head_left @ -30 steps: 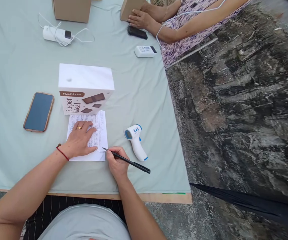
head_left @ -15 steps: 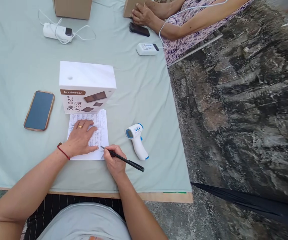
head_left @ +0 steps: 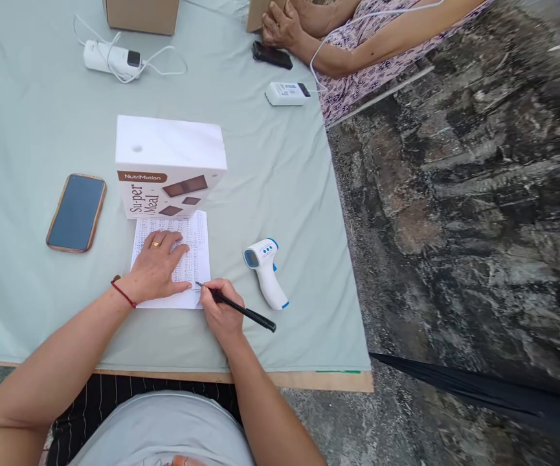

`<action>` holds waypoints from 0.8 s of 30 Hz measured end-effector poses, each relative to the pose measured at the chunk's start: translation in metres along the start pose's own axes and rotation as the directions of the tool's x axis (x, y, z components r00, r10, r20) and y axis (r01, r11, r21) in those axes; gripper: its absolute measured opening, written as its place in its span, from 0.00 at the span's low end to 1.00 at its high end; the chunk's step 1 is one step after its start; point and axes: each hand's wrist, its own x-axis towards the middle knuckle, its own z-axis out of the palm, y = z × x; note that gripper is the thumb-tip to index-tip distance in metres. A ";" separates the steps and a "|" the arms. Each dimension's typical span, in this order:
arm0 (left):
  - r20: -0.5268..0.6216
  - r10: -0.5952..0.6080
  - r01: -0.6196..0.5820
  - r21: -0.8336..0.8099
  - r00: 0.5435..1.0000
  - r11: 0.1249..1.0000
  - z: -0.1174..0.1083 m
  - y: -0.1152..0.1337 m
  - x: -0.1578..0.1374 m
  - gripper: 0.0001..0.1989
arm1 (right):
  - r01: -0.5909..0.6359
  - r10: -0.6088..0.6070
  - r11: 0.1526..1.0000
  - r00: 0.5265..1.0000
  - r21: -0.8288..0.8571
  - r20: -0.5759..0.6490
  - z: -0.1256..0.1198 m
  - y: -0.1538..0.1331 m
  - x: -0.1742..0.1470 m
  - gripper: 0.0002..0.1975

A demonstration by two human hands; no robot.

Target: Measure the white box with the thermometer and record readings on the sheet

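A white sheet of paper [head_left: 201, 249] covered in rows of small writing lies on the cloth in front of me. My left hand [head_left: 160, 264] rests flat on it, fingers spread, a ring on one finger. Pinched in my right hand [head_left: 222, 314] is a black pen [head_left: 246, 312], its tip touching the lower right part of the sheet. The upper edge of the paper meets the foot of a white NutriMotion box [head_left: 170, 145], which stands upright. To the right of my right hand lies a white and blue infrared thermometer [head_left: 267, 275].
A phone [head_left: 76, 212] lies left of the box. Farther off are a white device with a looped cable [head_left: 112, 59], a cardboard box [head_left: 141, 16], a black object [head_left: 272, 55] and another white device [head_left: 288, 94]. Another person's hands [head_left: 282, 26] hold a cardboard piece at the far edge.
The pen's rear end has shifted slightly left with my right hand, its tip still on the paper. My left hand stays put. The other person's hands and cardboard have moved a little.
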 end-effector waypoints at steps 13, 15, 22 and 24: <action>0.013 -0.010 0.010 0.009 1.000 1.000 -0.001 0.001 0.001 0.31 | -0.003 0.003 1.000 1.000 -0.010 -0.002 -0.001 -0.001 0.000 0.05; 0.016 -0.010 0.010 0.009 1.000 1.000 -0.002 0.001 0.001 0.31 | -0.009 0.009 1.000 1.000 -0.007 -0.004 -0.002 -0.002 0.000 0.05; -0.002 -0.006 0.006 0.002 1.000 1.000 -0.001 0.000 0.000 0.29 | -0.014 0.014 1.000 1.000 -0.002 0.013 -0.002 -0.001 0.000 0.06; -0.004 -0.003 0.003 0.003 1.000 1.000 -0.001 0.000 0.000 0.29 | -0.021 0.021 1.000 1.000 0.004 0.005 -0.002 -0.001 0.000 0.05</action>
